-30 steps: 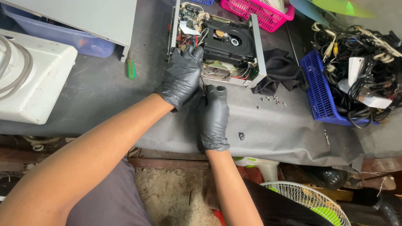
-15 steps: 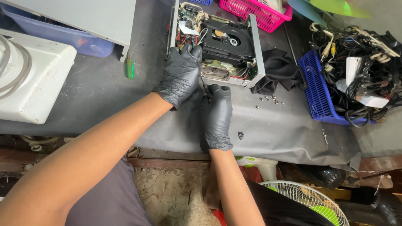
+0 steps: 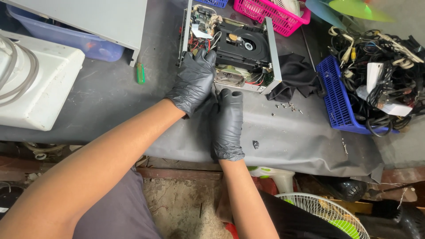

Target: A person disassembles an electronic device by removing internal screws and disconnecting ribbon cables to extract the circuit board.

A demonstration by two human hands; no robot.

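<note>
- Dark grey matting covers the workbench, with a pink basket at the back, a blue basket of tangled cables to your right, and a white appliance at the far left.
- Your opened disc player sits at the back centre of the bench, cover off, with its black disc drive and circuit board exposed.
- Your left hand, in a black glove, rests on the player's near left corner, fingers curled down over the chassis edge among the red wires; keep that hold firm so the chassis cannot slide.
- Your right hand lies just beside it, 1 fingertip or 2 touching the player's front edge (whether it pinches a tool or a small part I cannot tell; the glove hides it).
- Work squarely down at the front edge, I'd judge, and do not drag on the wires.
- Keep the loose screws on the mat, right of your hand, apart from the black cloth.
- Your green-handled screwdriver lies well to the left, untouched.
</note>
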